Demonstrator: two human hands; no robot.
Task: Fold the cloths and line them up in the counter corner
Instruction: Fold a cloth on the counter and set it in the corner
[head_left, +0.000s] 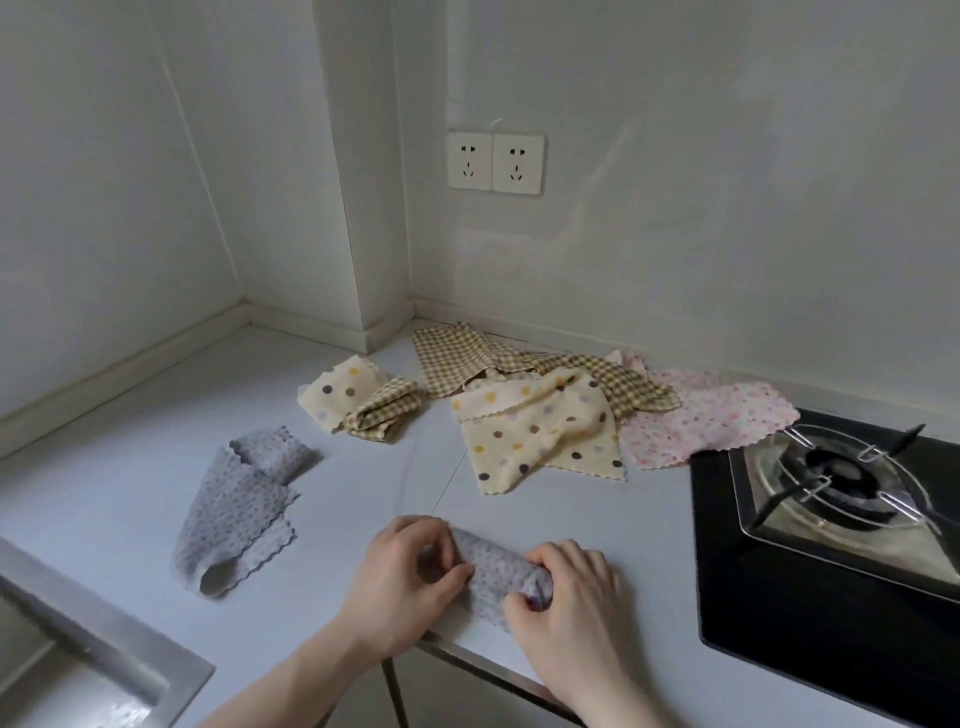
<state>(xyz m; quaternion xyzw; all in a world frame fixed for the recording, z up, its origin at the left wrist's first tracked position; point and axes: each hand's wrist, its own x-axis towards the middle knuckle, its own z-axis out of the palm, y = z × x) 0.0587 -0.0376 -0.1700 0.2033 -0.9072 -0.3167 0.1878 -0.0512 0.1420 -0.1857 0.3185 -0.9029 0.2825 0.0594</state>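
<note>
Head view: both hands, left hand (402, 582) and right hand (569, 597), pinch grey cloth (493, 569), long axis left-right.

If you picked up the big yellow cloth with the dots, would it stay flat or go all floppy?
Probably floppy: the yellow dotted cloth already lies in soft wrinkles and folds on the counter, so it would likely droop from wherever you hold it. It looks thin, so it is probably light. Pushed, it would more likely bunch up than slide flat.

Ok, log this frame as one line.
left hand + right hand: gripping rolled grey dotted cloth | near counter edge | others unfolded
</note>
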